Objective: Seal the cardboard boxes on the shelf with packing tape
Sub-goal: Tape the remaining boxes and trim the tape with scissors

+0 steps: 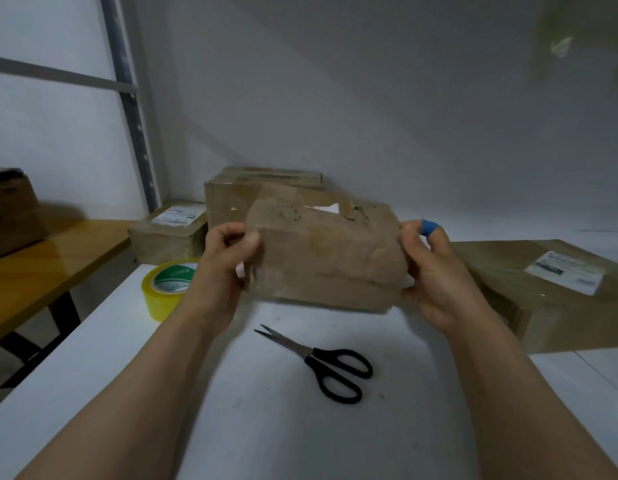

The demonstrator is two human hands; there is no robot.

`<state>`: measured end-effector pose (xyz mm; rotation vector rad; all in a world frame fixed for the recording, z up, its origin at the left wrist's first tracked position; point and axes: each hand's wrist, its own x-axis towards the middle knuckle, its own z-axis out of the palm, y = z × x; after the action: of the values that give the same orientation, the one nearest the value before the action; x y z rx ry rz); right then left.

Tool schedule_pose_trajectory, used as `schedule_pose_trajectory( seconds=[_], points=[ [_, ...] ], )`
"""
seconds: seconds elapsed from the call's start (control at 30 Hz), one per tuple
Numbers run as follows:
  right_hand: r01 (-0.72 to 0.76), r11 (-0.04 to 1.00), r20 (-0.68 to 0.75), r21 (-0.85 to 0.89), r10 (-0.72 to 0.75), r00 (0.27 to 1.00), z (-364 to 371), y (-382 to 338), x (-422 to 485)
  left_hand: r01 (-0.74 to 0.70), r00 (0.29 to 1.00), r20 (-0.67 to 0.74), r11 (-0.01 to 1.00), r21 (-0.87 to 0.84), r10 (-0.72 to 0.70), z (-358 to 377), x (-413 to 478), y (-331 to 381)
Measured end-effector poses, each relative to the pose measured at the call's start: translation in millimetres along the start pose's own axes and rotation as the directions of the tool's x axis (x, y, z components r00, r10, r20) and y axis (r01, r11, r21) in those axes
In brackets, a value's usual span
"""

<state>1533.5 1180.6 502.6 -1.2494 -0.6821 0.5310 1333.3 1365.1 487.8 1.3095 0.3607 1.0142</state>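
Box in hand: we hold a worn cardboard box (326,251) at the middle of the view, over the white shelf surface (266,427). Old tape and a scrap of white paper show on its top. We cannot tell whether its blurred underside touches the shelf.
Left hand: our left hand (228,258) grips the box's 9 o'clock end, with the fingers curled round that edge.
Right hand: our right hand (432,268) clasps the 3 o'clock end, with the fingers bent against the side. One finger wears a blue wrap (429,227).
Tape roll: the yellowish tape roll (165,289) lies flat on the shelf at 8 o'clock from the held box, partly hidden behind our left wrist.
Scissors: the black-handled scissors (321,362) lie on the shelf at 6 o'clock, apart from the box. Their blades are slightly parted and point toward 10 o'clock.
Boxes behind: a taller box (231,199) stands just behind the held one at 11 o'clock. A small box (169,233) with a white label sits beside it at 9 o'clock.
Flat box: a wide flat box (550,292) with a white label lies on the shelf at 3 o'clock, near our right hand.
Side table: a wooden table (41,265) stands far out at 9 o'clock and carries a brown carton (9,209).
Upright: a grey metal post (127,98) rises at 11 o'clock.
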Motion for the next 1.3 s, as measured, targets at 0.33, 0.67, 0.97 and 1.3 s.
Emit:
schedule_pose_trajectory(
  seconds=[0.33, 0.67, 0.97, 1.3],
  points=[
    [0.101, 0.995, 0.021, 0.021, -0.102, 0.995, -5.6, 2.0, 2.6, 0.018, 1.0, -0.019, 1.0, -0.004, -0.018, 3.1, 1.7, -9.9],
    [0.186, 0.952, -0.192, -0.242, -0.234, 0.953, -3.5, -11.4, -5.7, 0.078, 0.997, 0.02, 0.997, -0.015, -0.078, -13.4, 5.7, -0.1],
    [0.248, 0.891, -0.059, -0.381, -0.291, 0.955, -5.1, -0.8, 1.0, 0.086, 0.992, 0.093, 0.996, 0.009, -0.086, -15.4, 5.7, -4.8],
    [0.335, 0.908, 0.236, -0.251, -0.278, 0.931, -8.5, -6.0, -5.0, 0.04, 0.999, -0.03, 0.998, 0.055, -0.038, -25.2, 12.2, -8.2]
  ],
)
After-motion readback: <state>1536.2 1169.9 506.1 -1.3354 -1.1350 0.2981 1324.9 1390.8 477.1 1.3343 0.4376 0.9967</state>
